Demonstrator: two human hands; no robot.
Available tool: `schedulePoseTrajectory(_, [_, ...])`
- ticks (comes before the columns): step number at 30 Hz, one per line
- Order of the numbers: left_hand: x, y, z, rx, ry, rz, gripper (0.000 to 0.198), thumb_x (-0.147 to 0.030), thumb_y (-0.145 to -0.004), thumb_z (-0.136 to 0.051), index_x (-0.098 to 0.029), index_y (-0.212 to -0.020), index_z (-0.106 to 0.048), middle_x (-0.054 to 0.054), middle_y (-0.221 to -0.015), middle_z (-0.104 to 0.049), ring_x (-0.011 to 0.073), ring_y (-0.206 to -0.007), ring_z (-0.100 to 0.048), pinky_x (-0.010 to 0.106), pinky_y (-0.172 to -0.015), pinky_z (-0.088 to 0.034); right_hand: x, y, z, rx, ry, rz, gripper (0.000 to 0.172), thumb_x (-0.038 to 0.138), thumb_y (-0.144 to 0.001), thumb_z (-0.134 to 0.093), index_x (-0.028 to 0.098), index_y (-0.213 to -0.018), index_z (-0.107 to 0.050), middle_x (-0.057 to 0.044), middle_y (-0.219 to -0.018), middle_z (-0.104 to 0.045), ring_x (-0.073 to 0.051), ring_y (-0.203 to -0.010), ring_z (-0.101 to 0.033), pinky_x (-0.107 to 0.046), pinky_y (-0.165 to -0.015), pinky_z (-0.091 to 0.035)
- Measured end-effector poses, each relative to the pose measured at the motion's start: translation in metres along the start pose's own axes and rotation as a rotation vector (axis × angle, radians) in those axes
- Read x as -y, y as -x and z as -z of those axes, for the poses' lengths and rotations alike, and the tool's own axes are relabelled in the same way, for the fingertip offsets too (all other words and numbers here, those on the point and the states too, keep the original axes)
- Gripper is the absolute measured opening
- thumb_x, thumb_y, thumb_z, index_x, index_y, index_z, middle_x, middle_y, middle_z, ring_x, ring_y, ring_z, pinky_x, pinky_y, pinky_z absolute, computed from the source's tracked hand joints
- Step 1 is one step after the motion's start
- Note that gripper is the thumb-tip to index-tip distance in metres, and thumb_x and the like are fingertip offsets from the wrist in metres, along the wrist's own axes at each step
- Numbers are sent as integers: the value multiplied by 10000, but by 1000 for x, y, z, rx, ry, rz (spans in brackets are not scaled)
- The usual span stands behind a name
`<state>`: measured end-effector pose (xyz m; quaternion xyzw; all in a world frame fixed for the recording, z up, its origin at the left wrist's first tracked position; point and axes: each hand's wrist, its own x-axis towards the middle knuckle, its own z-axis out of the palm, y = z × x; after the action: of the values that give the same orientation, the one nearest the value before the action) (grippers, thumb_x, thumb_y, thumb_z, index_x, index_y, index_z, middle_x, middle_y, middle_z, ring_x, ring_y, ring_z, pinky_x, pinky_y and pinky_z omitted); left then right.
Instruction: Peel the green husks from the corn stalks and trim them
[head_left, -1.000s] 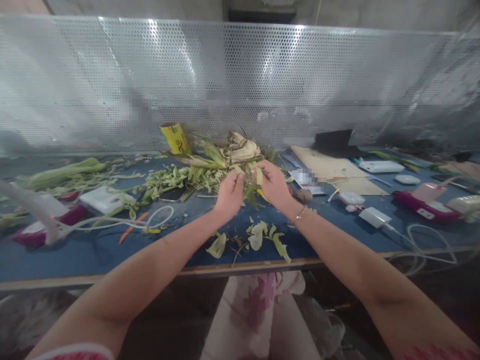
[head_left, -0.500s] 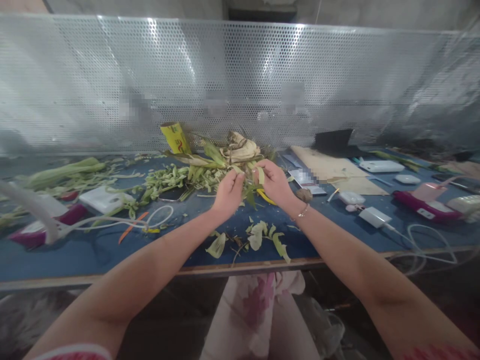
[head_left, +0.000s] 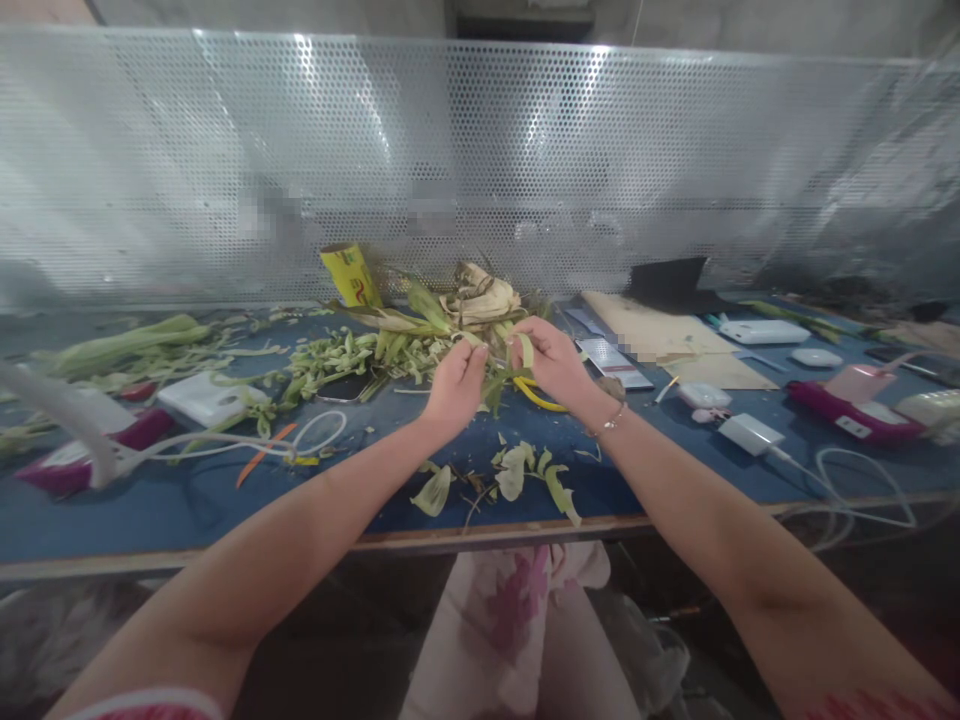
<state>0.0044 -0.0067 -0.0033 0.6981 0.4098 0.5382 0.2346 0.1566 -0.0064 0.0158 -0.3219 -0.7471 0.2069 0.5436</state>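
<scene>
Both hands meet over the middle of a blue-topped workbench [head_left: 150,500]. My left hand [head_left: 456,385] is closed, pinching a bundle of green leaf strips [head_left: 498,378] from the left. My right hand [head_left: 551,360] is closed on the same strips, with one pale strip curling over its fingers. Behind the hands lies a heap of green and dried leaves [head_left: 420,335]. Torn leaf scraps [head_left: 517,475] lie on the bench just below the hands. A bracelet is on my right wrist.
A perforated metal screen [head_left: 480,160] walls the back of the bench. White cables, chargers and a pink device [head_left: 847,405] lie at right; a white box [head_left: 202,397], a cable and long green leaves at left. Yellow-handled scissors [head_left: 536,395] and a yellow roll [head_left: 351,275] lie near the heap.
My right hand has shifted slightly right and away from the left, drawing the leaf strips apart. The left hand stays almost still.
</scene>
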Motion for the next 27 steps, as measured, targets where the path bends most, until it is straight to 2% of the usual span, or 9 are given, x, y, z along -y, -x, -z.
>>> schedulePoseTrajectory(11, [-2,0,0,-8,-13,29,298,-378,-850,-391,-183,-629,-350,-38,-542,-355,83,-521,-336,220,-505,-283,5,0,2,8,-12,18,264,449,-818,-478,204,-718,-479,29,-589,-497,-109,-541,-455,-258,-555,-380])
schedulePoseTrajectory(16, [1,-5,3,-12,157,93,300,-410,-804,-458,-180,-620,-399,-45,-499,-335,71,-460,-310,212,-447,-273,-4,-2,0,-42,5,-17,242,427,-834,-460,210,-727,-455,34,-574,-499,-109,-548,-464,-254,-567,-394])
schedulePoseTrajectory(18, [3,-9,7,34,311,189,262,-392,-791,-446,-178,-642,-454,-47,-466,-323,69,-416,-297,212,-409,-251,-15,-4,-1,-126,-30,-49,236,415,-846,-434,210,-728,-438,37,-578,-488,-101,-540,-449,-241,-545,-390])
schedulePoseTrajectory(20, [5,-12,10,169,484,312,212,-344,-772,-410,-172,-701,-511,-30,-473,-389,80,-396,-351,216,-383,-260,-26,-7,-3,-240,-72,-125,224,409,-834,-447,210,-732,-434,40,-596,-470,-90,-525,-428,-218,-493,-370])
schedulePoseTrajectory(23, [9,-15,8,289,616,440,134,-213,-656,-432,-161,-731,-530,-3,-538,-502,105,-444,-470,239,-434,-376,-36,-10,-6,-300,-217,-257,233,440,-817,-457,220,-757,-407,58,-596,-434,-60,-425,-340,-186,-382,-280])
schedulePoseTrajectory(25, [11,-14,4,269,557,407,201,-139,-576,-455,-165,-759,-533,-15,-580,-545,96,-444,-476,237,-451,-392,-35,-9,-8,-293,-271,-291,248,453,-818,-445,223,-755,-377,67,-591,-405,-47,-392,-302,-177,-359,-247])
schedulePoseTrajectory(27, [12,-12,0,238,458,284,252,-106,-544,-487,-161,-781,-555,-11,-650,-587,97,-530,-522,227,-511,-415,-32,-8,-10,-261,-230,-262,238,441,-840,-397,224,-754,-352,67,-589,-385,-52,-397,-308,-183,-377,-271])
